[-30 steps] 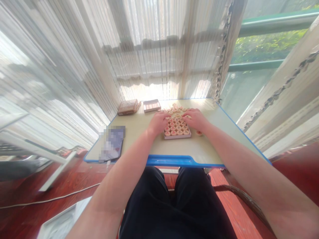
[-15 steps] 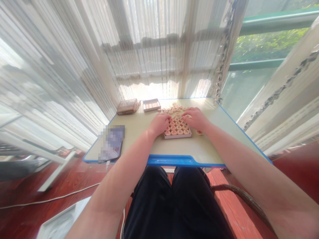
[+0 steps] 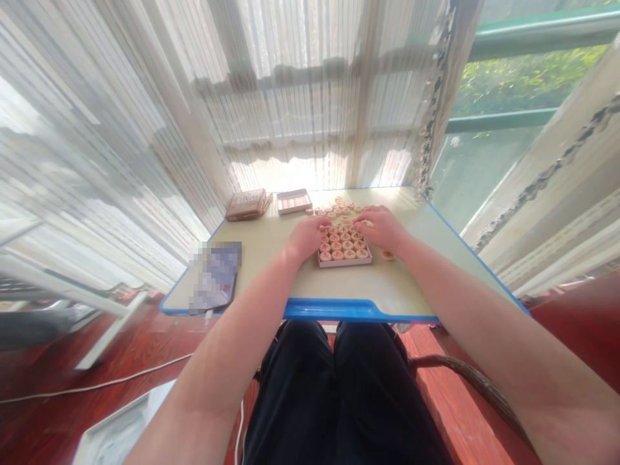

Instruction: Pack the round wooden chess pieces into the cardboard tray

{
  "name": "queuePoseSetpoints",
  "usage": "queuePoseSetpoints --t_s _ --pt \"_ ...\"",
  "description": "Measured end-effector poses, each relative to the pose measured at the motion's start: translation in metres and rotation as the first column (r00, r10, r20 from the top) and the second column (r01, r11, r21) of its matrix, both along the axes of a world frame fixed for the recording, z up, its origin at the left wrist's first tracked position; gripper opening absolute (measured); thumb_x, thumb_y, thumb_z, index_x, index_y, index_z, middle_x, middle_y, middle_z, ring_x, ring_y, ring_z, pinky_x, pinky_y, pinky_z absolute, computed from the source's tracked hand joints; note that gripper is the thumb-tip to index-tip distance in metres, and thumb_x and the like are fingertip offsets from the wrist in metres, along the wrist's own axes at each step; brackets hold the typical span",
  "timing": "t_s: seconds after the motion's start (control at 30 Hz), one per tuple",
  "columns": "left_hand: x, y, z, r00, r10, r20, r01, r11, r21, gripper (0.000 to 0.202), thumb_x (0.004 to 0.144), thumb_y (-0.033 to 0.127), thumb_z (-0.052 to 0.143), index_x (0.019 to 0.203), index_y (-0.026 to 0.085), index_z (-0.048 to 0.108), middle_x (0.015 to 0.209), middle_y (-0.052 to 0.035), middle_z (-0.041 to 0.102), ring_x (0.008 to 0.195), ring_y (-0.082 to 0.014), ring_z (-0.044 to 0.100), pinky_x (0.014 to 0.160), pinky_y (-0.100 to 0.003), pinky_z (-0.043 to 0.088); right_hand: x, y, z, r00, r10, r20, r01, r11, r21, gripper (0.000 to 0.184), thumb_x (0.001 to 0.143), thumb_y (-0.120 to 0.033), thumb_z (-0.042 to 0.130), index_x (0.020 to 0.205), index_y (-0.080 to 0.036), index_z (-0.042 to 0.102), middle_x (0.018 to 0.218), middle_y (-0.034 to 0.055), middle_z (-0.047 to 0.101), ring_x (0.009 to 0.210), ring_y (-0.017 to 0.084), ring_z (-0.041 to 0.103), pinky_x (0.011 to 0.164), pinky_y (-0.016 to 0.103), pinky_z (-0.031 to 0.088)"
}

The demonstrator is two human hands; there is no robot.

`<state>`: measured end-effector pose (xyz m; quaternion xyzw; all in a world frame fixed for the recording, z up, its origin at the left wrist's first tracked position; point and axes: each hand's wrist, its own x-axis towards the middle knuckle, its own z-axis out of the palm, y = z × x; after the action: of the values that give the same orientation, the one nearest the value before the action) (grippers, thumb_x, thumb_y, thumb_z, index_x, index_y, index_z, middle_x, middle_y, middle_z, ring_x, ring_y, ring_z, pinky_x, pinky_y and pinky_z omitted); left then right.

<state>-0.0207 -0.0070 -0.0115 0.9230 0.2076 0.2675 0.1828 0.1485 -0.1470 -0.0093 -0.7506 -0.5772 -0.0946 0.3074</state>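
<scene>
A shallow box (image 3: 345, 263) on the table holds rows of round xiangqi pieces (image 3: 346, 245) with red and black characters. My left hand (image 3: 306, 237) rests against its far left corner, fingers curled over the rim and thumb hidden. At the far right corner is my right hand (image 3: 382, 227), its fingers bent and closed towards the end pieces; what lies between the fingertips is not clear. Loose xiangqi pieces (image 3: 339, 210) lie scattered just beyond the box. One single piece (image 3: 387, 256) sits to its right, under my right forearm.
A second shallow box (image 3: 294, 202) stands at the back, beside a brown package (image 3: 246, 204). At left lies a phone (image 3: 223, 278) with a white cable (image 3: 208, 320). The table (image 3: 261, 258) has a blue edge; curtains (image 3: 290, 97) hang behind it.
My fingers have shifted slightly at the far end of the box, the left ones drawing back from the pieces. The whole view has moved a little; the objects stay in place.
</scene>
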Motion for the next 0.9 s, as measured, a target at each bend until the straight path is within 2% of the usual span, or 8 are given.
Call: queuePoseSetpoints --t_s 0.1,0.33,0.5,0.6,0.9 --pt "-0.001 0.002 -0.001 1.0 0.019 0.015 -0.019 1.0 0.0 0.039 0.074 0.005 0.04 0.095 0.02 0.07 0.102 -0.0028 0.069 0.099 -0.0188 0.061 0.092 -0.029 0.046 0.0 -0.001 0.002 1.0 -0.01 -0.007 0.01 1.0 0.007 0.023 0.08 -0.031 0.052 0.085 -0.019 0.072 0.097 0.0087 0.066 0.098 0.026 0.053 0.091 0.042 0.039" --pt "-0.004 -0.002 0.002 0.994 0.04 0.097 -0.038 0.999 -0.025 0.037 0.077 0.013 0.045 0.108 0.02 0.065 0.098 -0.003 0.068 0.089 -0.0164 0.061 0.085 -0.028 0.048 -0.002 -0.003 0.004 1.0 -0.008 -0.012 0.008 1.0 0.022 0.023 0.081 -0.03 0.052 0.085 -0.019 0.071 0.096 0.009 0.065 0.098 0.026 0.052 0.09 0.042 0.04" --pt "-0.005 -0.011 0.009 0.992 -0.086 0.089 0.076 0.991 0.107 0.017 0.075 0.027 0.057 0.084 0.02 0.069 0.09 -0.003 0.066 0.091 -0.0187 0.059 0.089 -0.032 0.046 -0.003 -0.003 0.005 1.0 -0.007 0.006 0.006 1.0 0.019 0.022 0.081 -0.028 0.052 0.086 -0.019 0.071 0.097 0.0089 0.065 0.098 0.026 0.053 0.089 0.04 0.041" --pt "-0.005 -0.015 0.01 0.991 -0.117 0.071 0.107 0.986 0.127 0.014 0.073 0.031 0.06 0.074 0.019 0.068 0.086 -0.0028 0.066 0.088 -0.0184 0.059 0.087 -0.032 0.046 -0.004 -0.004 0.005 1.0 -0.013 0.004 0.013 1.0 -0.001 0.022 0.081 -0.029 0.052 0.086 -0.019 0.071 0.098 0.0087 0.065 0.099 0.026 0.052 0.09 0.041 0.04" --pt "-0.004 -0.013 0.008 0.99 -0.129 0.053 0.121 0.985 0.126 0.014 0.073 0.03 0.061 0.074 0.02 0.069 0.089 -0.0028 0.066 0.09 -0.0183 0.059 0.09 -0.032 0.045 -0.007 -0.001 0.003 0.997 0.063 0.042 -0.062 0.998 -0.017 0.021 0.08 -0.03 0.054 0.084 -0.021 0.072 0.098 0.0077 0.065 0.098 0.025 0.053 0.091 0.041 0.039"
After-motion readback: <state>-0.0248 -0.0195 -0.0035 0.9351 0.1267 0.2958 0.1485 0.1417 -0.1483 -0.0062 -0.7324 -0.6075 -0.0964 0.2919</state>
